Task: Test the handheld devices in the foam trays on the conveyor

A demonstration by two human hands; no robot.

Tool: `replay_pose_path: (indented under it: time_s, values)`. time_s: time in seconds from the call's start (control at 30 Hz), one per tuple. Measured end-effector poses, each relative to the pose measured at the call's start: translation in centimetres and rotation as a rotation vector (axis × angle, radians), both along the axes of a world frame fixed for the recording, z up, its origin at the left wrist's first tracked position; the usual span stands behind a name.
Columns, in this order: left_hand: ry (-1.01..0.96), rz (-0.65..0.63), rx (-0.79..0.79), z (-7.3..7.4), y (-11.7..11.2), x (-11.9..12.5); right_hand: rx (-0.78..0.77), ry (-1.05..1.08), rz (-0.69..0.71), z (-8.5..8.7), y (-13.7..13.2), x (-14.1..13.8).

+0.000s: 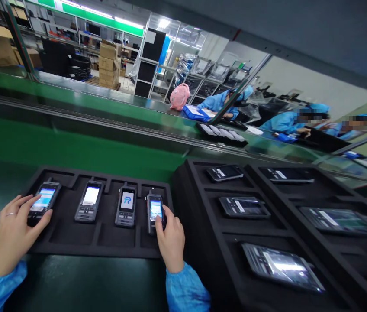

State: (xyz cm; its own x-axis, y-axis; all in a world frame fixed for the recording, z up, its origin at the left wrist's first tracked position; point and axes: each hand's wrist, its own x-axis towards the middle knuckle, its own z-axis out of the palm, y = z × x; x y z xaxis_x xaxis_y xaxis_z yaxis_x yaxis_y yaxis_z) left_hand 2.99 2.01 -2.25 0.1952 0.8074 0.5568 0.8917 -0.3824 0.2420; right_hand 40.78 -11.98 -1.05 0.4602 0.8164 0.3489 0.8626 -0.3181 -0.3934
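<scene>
A black foam tray (73, 248) holds several handheld radios with lit screens and keypads. My left hand (16, 229) spreads over the leftmost handheld radio (47, 192); its index finger touches the screen and the thumb lies by the right edge. At the tray's right end, my right hand (172, 236) is closed on another handheld radio (151, 200), thumb on its front and fingers along its right side. Between them lie a radio with a white screen (91, 195) and one showing a blue logo (127, 201).
To the right, stacked black foam trays (199, 208) carry more dark-screened radios (245, 207). Behind runs a green conveyor bench with a metal rail (105, 123). Beyond it are a pink fan (180, 96), a small tray of pale items (222, 133) and people in blue workwear (279, 123).
</scene>
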Motion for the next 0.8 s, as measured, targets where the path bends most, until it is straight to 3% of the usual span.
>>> replay_pose_path:
  time_s: [0.6,0.8]
  values:
    - [-0.03,-0.003,-0.021,-0.4,0.4,0.1,0.154,0.033,0.02,-1.4,-0.5,0.6]
    - [-0.07,-0.003,-0.03,-0.1,-0.3,1.1,0.147,0.028,-0.015,-2.9,-0.1,1.9]
